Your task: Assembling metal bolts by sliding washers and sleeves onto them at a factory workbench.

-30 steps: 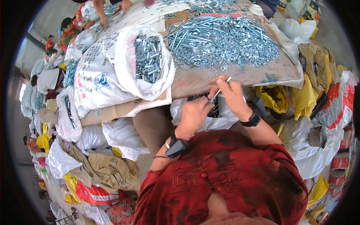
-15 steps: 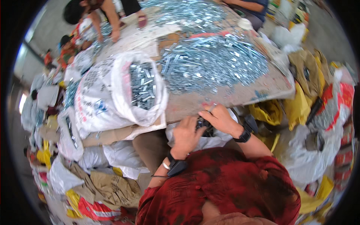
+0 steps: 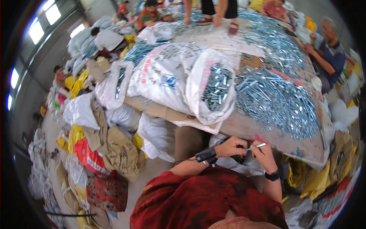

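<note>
My left hand [image 3: 231,147] and my right hand [image 3: 264,155] are close together beyond my chest, at the near edge of the work table. My right hand is closed around a short, thin silvery metal strip [image 3: 260,145], whose end sticks out past the fingers. The fingers of my left hand are bent and pressed together beside it; what they grip is too small to make out. Just under the hands lies an open white bag [image 3: 240,168] with dark contents. A large pile of long silvery metal strips [image 3: 274,99] covers the table beyond my right hand.
A big white woven sack [image 3: 164,72] lies on the table, its mouth showing short metal pieces [image 3: 217,86]. Full bags, a brown sack [image 3: 124,152] and a patterned stool [image 3: 106,192] crowd the left. Yellow sacks [image 3: 320,179] stand at right. Several people work around the table.
The view has swung left, so the table and sack appear farther right. My hands have drawn apart slightly, and the metal strip now shows clearly in my right hand.
</note>
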`<state>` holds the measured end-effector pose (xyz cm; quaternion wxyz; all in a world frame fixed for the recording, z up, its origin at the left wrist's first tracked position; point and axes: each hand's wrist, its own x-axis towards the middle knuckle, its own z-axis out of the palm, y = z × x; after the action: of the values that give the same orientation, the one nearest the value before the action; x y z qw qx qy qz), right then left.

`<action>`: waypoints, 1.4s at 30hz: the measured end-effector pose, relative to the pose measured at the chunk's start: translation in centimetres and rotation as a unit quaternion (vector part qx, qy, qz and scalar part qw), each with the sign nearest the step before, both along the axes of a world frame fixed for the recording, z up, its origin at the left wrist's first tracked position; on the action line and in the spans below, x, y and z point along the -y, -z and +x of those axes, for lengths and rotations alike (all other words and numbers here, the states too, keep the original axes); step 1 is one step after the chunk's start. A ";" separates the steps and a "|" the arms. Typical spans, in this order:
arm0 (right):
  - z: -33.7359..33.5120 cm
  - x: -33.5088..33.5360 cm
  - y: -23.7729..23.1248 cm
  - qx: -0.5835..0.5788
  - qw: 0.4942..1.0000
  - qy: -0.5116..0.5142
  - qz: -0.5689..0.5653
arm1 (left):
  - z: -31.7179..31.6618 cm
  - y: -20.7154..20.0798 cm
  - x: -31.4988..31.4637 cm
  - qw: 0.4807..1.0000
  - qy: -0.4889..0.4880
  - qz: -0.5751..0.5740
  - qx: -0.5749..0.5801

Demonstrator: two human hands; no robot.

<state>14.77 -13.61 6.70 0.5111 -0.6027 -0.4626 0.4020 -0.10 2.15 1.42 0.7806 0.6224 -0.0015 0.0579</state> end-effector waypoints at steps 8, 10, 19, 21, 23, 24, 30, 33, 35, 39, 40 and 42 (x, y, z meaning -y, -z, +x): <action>0.6 -0.4 -0.7 0.100 0.990 0.095 -0.039 | -1.5 -2.1 1.2 0.758 -0.140 0.637 0.023; 1.8 -0.6 0.0 0.197 0.968 0.157 0.015 | -2.4 -4.8 2.1 0.766 -0.177 0.610 0.099; 5.1 -1.8 4.2 0.487 0.821 0.290 0.066 | -7.5 -13.0 -11.6 0.636 -0.447 0.609 0.158; 5.0 -1.9 3.9 0.456 0.834 0.305 0.064 | -9.2 -14.3 -16.0 0.593 -0.520 0.606 0.104; 4.9 -2.0 4.0 0.465 0.831 0.301 0.060 | -11.0 -14.9 -21.1 0.552 -0.586 0.592 0.038; 4.9 -1.9 4.1 0.466 0.829 0.303 0.058 | -11.7 -15.2 -24.0 0.516 -0.617 0.594 0.013; 4.6 -2.2 4.0 0.486 0.815 0.316 0.023 | -18.1 -16.9 -37.7 0.403 -0.647 0.577 -0.294; 4.5 -2.5 3.8 0.471 0.824 0.313 0.028 | -20.5 -17.7 -41.5 0.411 -0.660 0.510 -0.369; 4.4 -2.6 3.8 0.471 0.827 0.307 0.014 | -21.4 -17.7 -43.6 0.416 -0.657 0.495 -0.387; 4.0 -2.8 3.7 0.518 0.798 0.308 0.001 | -21.2 -16.3 -47.3 0.448 -0.659 0.452 -0.400; 4.0 -2.6 3.8 0.518 0.798 0.308 -0.006 | -20.7 -16.0 -48.2 0.473 -0.653 0.439 -0.396; 4.0 -2.4 3.8 0.516 0.799 0.308 -0.003 | -19.3 -15.3 -50.2 0.511 -0.654 0.420 -0.365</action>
<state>18.80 -11.24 2.91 0.2916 -0.8333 -0.4467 -0.1452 -19.38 52.33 16.73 0.1002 0.6686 0.6673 0.3125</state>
